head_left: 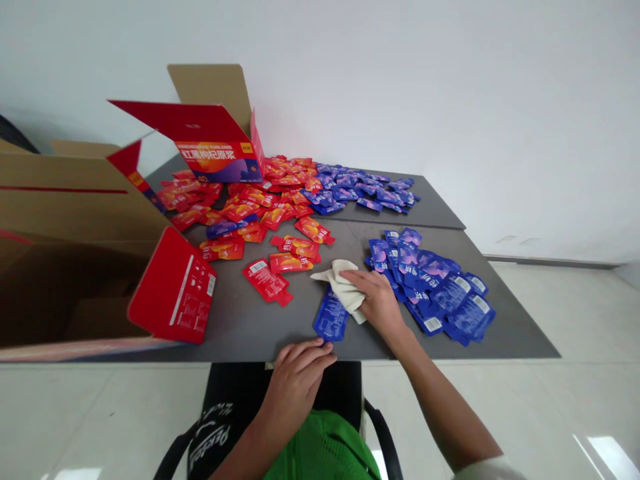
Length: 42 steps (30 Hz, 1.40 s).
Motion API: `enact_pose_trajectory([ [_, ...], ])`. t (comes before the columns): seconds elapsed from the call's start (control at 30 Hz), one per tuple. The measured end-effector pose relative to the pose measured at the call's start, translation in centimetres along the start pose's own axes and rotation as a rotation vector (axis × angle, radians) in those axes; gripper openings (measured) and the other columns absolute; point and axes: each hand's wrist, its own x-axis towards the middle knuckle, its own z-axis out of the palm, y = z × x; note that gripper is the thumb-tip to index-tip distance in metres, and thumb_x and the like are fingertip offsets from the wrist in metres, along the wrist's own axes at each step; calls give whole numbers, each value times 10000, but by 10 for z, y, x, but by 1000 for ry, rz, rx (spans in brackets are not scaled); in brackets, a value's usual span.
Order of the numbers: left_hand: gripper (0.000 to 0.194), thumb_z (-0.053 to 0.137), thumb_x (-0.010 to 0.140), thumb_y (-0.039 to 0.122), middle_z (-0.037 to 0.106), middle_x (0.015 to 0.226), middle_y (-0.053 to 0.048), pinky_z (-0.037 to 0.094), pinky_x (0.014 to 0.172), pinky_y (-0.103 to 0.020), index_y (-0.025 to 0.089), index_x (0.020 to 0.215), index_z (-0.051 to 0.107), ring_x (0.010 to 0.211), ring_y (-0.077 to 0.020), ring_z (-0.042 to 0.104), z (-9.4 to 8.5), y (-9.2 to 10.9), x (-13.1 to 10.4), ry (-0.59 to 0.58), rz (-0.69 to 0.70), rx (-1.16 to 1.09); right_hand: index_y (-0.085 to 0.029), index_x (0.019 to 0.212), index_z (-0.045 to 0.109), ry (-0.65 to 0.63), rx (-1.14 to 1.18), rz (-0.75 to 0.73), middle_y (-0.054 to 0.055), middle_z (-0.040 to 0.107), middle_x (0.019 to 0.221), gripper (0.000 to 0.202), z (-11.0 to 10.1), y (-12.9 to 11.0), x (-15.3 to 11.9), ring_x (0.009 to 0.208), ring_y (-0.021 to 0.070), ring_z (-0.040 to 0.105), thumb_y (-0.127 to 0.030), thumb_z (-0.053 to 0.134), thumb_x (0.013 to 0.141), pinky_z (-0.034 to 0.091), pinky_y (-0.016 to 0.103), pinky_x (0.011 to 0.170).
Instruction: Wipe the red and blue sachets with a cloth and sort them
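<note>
"Where was the blue pouch (332, 323) that the hands were at?"

"Flat on the grey worktop (295, 321), close to its near edge, with a cream cloth (344, 288) over its far end."

"And the right hand (381, 301)?"

"It had the cloth bunched between its thumb and fingers, over that far end."

"What about the left hand (296, 375)?"

"Its fingers were stretched out close together, the tips at the pouch's near edge. I couldn't tell whether they pinched it."

"Anything beside them?"

"To the right, a spread pile of blue pouches (434, 285), overlapping one another. To the left, a single red pouch (266, 280) lay with its barcode side up."

"And further back?"

"A heap of red pouches (255, 197) on the left, with one blue pouch lying among them, and next to it a far heap of blue pouches (357, 187)."

"Were there boxes?"

"Two, both open. A red and purple box (220, 159) stood behind part of the red heap, and a large carton (75, 267), brown inside, took up the left end, its red flap (175, 293) folded outward over the worktop."
</note>
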Motion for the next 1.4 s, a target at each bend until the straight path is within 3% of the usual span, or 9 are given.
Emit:
enact_pose_trajectory([
  [0.1, 332, 521, 1015, 90, 776, 1219, -18, 476, 966, -416, 273, 1198, 730, 1172, -229, 669, 1, 0, -1, -2, -2, 9, -307, 1402, 656, 0, 11, -46, 66, 737, 1345, 429, -6, -25, -11, 1050, 254, 693, -159, 597, 1003, 472, 401, 859],
  [0.23, 278, 536, 998, 105, 794, 989, -29, 489, 898, -416, 252, 1012, 772, 987, -239, 688, 1, 1, -1, 17, -17, 40, -353, 1416, 635, -235, 56, -157, 29, 735, 1355, 483, 2, -52, -42, 969, 225, 687, -139, 619, 983, 468, 375, 802],
  [0.5, 301, 547, 1006, 102, 776, 1228, -19, 488, 968, -401, 264, 1172, 739, 1190, -224, 673, -1, 1, 2, 17, 10, 8, -270, 1374, 685, -91, -41, -37, 82, 757, 1308, 472, 4, 7, 4, 1044, 266, 701, -93, 639, 939, 491, 405, 880],
  [0.63, 319, 536, 1008, 98, 776, 1223, -24, 492, 971, -403, 263, 1198, 731, 1183, -225, 671, -1, 1, 2, 17, 13, 4, -290, 1416, 644, -8, -15, -59, 70, 726, 1364, 464, -7, -16, -6, 1095, 260, 689, -113, 579, 992, 476, 412, 895],
  [0.77, 279, 539, 992, 104, 789, 995, -31, 508, 893, -404, 252, 1006, 775, 994, -231, 683, 0, 1, 1, 14, -17, 39, -341, 1435, 618, -241, 34, -154, 39, 721, 1381, 506, 0, -47, -43, 1003, 238, 682, -119, 612, 980, 475, 389, 816],
  [1.03, 305, 545, 1014, 115, 775, 1222, -14, 489, 974, -406, 274, 1183, 743, 1185, -221, 664, 0, 1, 2, 33, -9, 2, -259, 1351, 696, -80, -35, -33, 83, 762, 1296, 432, 6, 9, 3, 1025, 267, 707, -109, 652, 948, 501, 405, 867],
  [1.17, 292, 536, 1018, 120, 786, 1175, -23, 495, 946, -407, 266, 1154, 748, 1139, -229, 677, 1, 2, 2, 34, -6, 4, -279, 1404, 651, -47, -8, -64, 65, 733, 1353, 459, -4, -18, -9, 1054, 256, 695, -112, 610, 978, 488, 407, 879],
  [1.27, 275, 522, 1016, 123, 794, 994, -28, 496, 890, -410, 246, 991, 766, 986, -234, 687, 1, 2, 2, 61, -11, 22, -322, 1417, 631, -204, 45, -147, 30, 730, 1360, 521, 0, -45, -40, 984, 234, 684, -93, 636, 950, 486, 382, 816],
  [1.4, 284, 533, 1016, 113, 791, 1113, -17, 485, 937, -416, 263, 1118, 751, 1093, -238, 679, 0, 2, 3, 30, -8, -9, -298, 1384, 659, -198, 84, -105, 50, 746, 1330, 488, 10, -30, -39, 983, 239, 684, -101, 668, 938, 502, 372, 825],
])
